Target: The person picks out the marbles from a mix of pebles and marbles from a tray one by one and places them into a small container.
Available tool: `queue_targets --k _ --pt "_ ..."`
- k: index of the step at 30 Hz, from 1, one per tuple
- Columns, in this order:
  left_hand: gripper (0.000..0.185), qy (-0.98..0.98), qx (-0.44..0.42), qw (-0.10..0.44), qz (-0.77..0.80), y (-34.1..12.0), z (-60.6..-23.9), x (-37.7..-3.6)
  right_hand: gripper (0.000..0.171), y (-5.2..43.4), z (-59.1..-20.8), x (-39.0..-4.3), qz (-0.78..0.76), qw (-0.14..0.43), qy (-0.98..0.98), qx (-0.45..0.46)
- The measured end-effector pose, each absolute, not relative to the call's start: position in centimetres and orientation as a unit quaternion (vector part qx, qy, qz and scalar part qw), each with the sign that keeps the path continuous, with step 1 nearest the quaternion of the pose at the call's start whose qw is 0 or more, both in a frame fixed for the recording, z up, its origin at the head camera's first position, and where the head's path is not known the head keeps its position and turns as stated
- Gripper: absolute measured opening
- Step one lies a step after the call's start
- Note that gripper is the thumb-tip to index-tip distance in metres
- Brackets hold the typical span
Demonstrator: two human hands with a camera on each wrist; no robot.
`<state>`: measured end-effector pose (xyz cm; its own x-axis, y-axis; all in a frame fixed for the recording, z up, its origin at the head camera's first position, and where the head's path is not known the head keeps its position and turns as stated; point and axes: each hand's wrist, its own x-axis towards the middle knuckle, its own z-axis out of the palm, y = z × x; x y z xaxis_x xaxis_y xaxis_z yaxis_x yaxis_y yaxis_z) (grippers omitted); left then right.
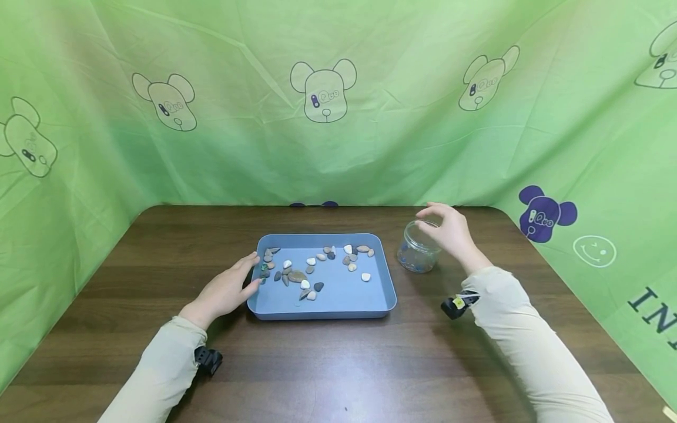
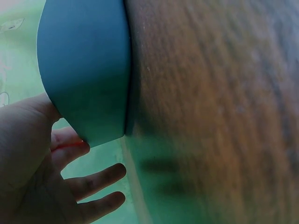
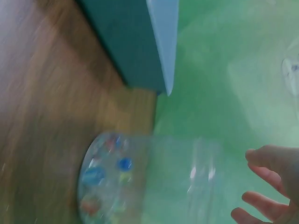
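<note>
My left hand [image 1: 224, 291] rests open against the tray [image 1: 388, 288]; right hand [image 1: 449, 229] hovers, fingers loose and seemingly empty, over the jar [image 1: 418, 254]; pebbles [image 1: 317, 270] remain unsorted.

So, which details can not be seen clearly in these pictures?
- Head view: whether the right hand touches the jar; its fingers cover the rim.
- Right wrist view: the coloured pieces in the jar are blurred.
- Left wrist view: the stones are hidden behind the tray wall.
</note>
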<state>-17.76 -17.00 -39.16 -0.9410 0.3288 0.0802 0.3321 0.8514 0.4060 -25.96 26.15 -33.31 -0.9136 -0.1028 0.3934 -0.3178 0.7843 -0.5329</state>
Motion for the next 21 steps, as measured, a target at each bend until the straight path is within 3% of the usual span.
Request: queue_targets --k 21 --pt "0.053 -0.964 -0.167 0.0 -0.209 -17.0 -39.1 -17.8 0.02 18.6 -32.3 -25.6 0.355 0.108 -0.91 0.185"
